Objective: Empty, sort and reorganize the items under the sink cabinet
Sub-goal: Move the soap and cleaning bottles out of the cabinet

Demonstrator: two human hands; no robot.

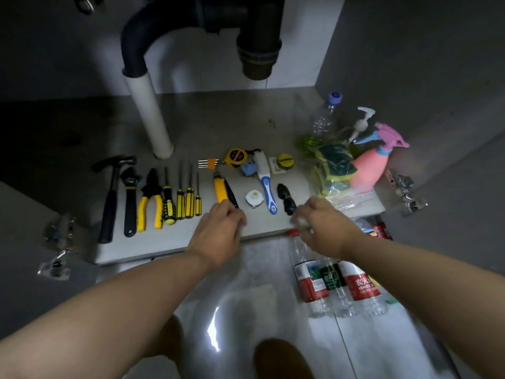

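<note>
Tools lie in a row on the cabinet floor point(246, 127): a hammer point(112, 198), a wrench point(130, 198), yellow pliers point(150, 201) and several screwdrivers point(180, 198). Further right are a yellow utility knife point(220, 187), a tape measure point(235, 157), a blue-and-white brush point(266, 187), a white round piece point(254, 198) and a black part point(285, 198). My left hand point(218, 233) hovers with curled fingers at the knife's near end. My right hand point(325, 228) is closed around a small pale object point(300, 222), blurred, at the cabinet's front edge.
A white drain pipe point(147, 116) and black trap point(259, 50) hang above. At the right stand a bag of green sponges point(330, 170), a pink spray bottle point(369, 165), a pump dispenser point(360, 124) and a clear bottle point(325, 116). Several plastic bottles point(314, 280) lie on the tiled floor.
</note>
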